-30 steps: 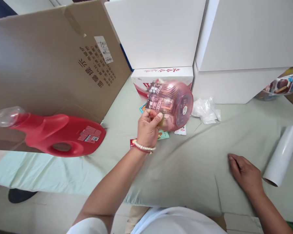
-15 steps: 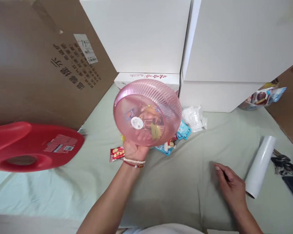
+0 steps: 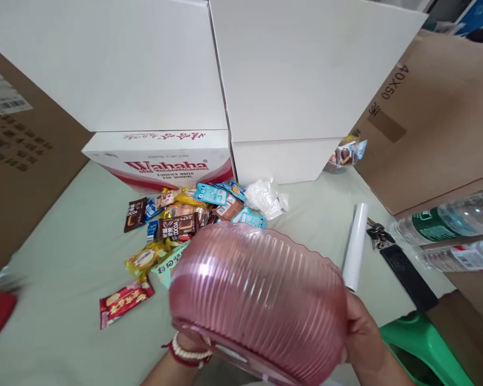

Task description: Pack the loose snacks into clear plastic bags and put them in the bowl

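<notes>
Snacks (image 3: 177, 220) now lie spilled at twelve o'clock; both the left hand (image 3: 185, 348) and right hand (image 3: 364, 335) clamp the tilted pink bowl (image 3: 257, 300) near the body. Ribbed plastic might slip.

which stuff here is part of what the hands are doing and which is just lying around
In hand:
- pink ribbed bowl, held by left hand and right hand
- snack packets heaped on the cloth beyond it

Lying about:
- white roll
- keys
- water bottles
- Wahaha box
- crumpled plastic
- green plastic thing
</notes>
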{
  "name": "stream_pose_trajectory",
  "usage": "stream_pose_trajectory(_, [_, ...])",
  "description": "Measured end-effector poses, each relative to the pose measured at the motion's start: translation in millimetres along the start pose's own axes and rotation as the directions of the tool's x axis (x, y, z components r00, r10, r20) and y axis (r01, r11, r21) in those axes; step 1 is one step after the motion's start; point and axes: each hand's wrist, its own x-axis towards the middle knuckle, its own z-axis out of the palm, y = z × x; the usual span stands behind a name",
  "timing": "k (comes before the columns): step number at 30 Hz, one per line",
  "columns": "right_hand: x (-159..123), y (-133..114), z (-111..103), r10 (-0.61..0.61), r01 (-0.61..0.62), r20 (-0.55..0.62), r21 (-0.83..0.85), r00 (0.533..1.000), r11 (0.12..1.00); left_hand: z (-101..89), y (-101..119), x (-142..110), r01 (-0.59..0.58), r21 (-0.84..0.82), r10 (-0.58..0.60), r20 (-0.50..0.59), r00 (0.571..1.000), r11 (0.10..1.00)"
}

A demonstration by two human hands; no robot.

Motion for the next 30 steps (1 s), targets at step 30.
stream_pose_trajectory(30, [217.4, 34.5, -14.1, -0.275, -0.295, -0.317, -0.948, 0.908, 0.118, -27.6, -9.7, -34.7, -0.405, -0.007, 0.397, 0.212, 0.893, 0.914])
